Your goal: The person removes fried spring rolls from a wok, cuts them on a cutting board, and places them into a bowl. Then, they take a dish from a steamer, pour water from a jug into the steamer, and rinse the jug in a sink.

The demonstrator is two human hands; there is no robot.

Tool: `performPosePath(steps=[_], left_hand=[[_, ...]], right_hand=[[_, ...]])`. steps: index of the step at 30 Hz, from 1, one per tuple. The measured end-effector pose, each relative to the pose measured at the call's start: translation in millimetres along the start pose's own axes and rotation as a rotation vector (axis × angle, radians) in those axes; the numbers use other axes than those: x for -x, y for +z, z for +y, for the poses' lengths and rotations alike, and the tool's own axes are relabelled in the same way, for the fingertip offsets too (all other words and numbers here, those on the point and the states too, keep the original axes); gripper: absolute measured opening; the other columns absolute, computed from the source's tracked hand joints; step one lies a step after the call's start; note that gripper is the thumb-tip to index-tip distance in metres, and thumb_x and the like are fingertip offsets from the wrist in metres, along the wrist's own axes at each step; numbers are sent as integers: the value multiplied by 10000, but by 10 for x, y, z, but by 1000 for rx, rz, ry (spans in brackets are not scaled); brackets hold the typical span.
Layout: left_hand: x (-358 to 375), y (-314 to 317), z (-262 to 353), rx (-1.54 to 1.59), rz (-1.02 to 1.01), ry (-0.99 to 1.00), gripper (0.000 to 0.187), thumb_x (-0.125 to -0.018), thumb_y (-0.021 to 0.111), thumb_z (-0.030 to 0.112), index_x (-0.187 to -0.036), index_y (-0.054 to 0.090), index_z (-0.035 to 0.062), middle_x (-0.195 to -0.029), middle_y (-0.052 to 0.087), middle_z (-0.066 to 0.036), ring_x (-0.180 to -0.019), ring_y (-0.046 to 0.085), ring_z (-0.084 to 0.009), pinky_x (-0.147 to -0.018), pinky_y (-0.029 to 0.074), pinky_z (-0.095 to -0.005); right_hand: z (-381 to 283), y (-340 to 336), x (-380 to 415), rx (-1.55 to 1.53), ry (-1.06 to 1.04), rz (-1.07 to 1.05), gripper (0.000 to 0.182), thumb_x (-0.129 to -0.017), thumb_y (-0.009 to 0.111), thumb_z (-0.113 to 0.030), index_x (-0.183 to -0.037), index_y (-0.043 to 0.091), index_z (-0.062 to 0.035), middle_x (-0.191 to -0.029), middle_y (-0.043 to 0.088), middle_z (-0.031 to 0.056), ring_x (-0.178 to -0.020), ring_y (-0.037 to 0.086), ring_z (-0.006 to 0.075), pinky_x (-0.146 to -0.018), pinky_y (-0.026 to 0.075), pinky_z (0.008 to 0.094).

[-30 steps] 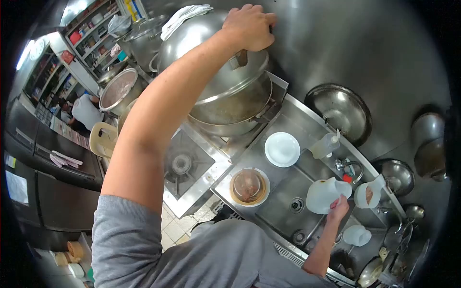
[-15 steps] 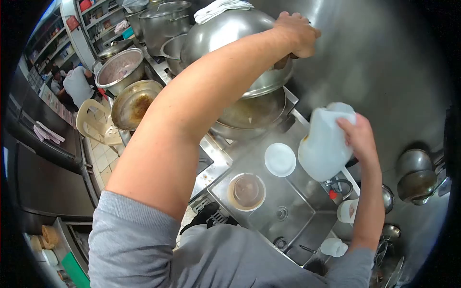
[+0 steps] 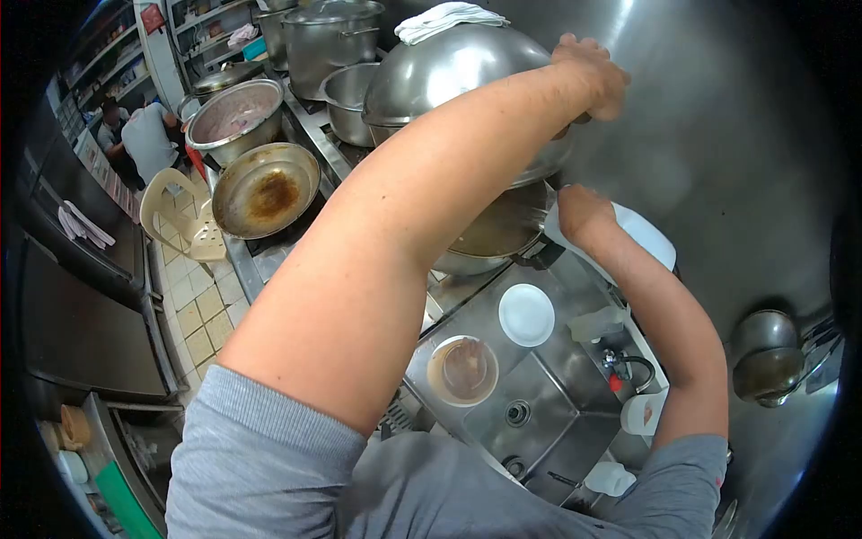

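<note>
- The left hand (image 3: 588, 76) grips the domed lid (image 3: 453, 67), tilted up over the wok (image 3: 498, 235).
- The right hand (image 3: 582, 216) clasps the white jug (image 3: 642, 232) at the wok's rim.
- Best pour low and slow, lid held high.

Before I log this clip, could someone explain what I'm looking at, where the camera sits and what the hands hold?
The camera is worn on a person's head and looks down with a fisheye lens, so the grey-sleeved arms are the wearer's own. This is a steel kitchen counter. The left hand grips the handle of a big domed lid, lifted off a wok. The right hand tilts a white plastic jug at the wok's edge. Below lie a sink, a white plate and a covered bowl. At left sits an empty, stained wok; another person stands farther off.
</note>
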State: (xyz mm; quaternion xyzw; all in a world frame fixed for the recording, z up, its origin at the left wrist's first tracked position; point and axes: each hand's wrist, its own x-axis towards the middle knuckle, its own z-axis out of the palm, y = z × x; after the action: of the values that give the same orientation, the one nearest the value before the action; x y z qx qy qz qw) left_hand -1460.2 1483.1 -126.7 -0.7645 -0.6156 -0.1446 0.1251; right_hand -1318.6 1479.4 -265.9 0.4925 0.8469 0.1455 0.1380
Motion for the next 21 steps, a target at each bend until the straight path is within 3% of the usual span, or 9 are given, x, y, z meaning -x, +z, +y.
performPosePath(steps=[2,6,9,11,13,15,17,19,21], left_hand=[[4,-9,-4,39,26,-20,573,-809,646,215,-1378,587,237,-1353,568,-98,-1325,455,-249,-1028,357,-435],[-42,26,9,60,70,-22,542,-825,623,235,-1367,598,235,-1338,583,-89,-1314,467,-251,-1019,365,-432],[-74,20,34,-21,-15,-20,500,-844,602,262,-1341,621,216,-1310,614,-91,-1299,490,-269,-1026,370,-453],[-40,6,55,59,39,-38,390,-852,584,257,-1217,706,194,-1348,616,-112,-1339,499,-274,-1070,375,-478],[-50,-51,110,-45,-51,-16,401,-857,582,285,-1230,696,190,-1309,647,-115,-1264,584,-301,-1028,455,-476],[-92,13,139,-59,-36,-22,441,-872,550,298,-1296,653,231,-1278,665,-111,-1209,627,-309,-980,503,-459],[-65,96,216,-89,63,-12,462,-886,522,317,-1338,611,279,-1294,654,-103,-1225,606,-323,-1010,484,-478],[-37,135,359,-67,56,-20,423,-891,520,339,-1296,623,274,-1285,637,-123,-1250,569,-332,-1021,466,-474],[-6,315,507,-127,80,8,392,-886,546,350,-1255,623,241,-1254,612,-142,-1242,539,-344,-1031,442,-475]], right_hand=[[-1,50,-58,58,-32,63,175,-861,646,-68,-986,767,-52,-1086,729,172,-1038,709,320,-864,574,397],[-29,146,-93,125,-54,124,156,-857,642,-71,-944,772,-68,-1030,744,145,-1001,722,301,-819,584,382],[32,285,-143,182,-158,237,165,-868,625,-75,-934,775,-95,-991,752,116,-966,729,288,-770,589,381],[108,343,-214,177,-153,325,171,-877,624,-92,-936,781,-126,-974,759,72,-948,733,263,-729,587,382],[136,305,-219,225,-117,251,165,-867,638,-103,-932,783,-148,-975,760,35,-944,734,233,-710,581,373],[199,418,-169,243,-134,362,107,-824,668,-120,-852,770,-137,-884,751,52,-878,738,228,-728,582,361],[303,557,-150,135,-119,415,108,-822,659,-125,-845,764,-136,-876,750,49,-851,738,226,-692,582,358],[361,655,71,-37,34,513,134,-820,664,-129,-875,784,-150,-927,761,39,-833,745,229,-646,574,386],[476,876,381,-204,115,599,110,-804,642,-113,-822,750,-113,-853,745,69,-772,739,246,-629,575,414]])
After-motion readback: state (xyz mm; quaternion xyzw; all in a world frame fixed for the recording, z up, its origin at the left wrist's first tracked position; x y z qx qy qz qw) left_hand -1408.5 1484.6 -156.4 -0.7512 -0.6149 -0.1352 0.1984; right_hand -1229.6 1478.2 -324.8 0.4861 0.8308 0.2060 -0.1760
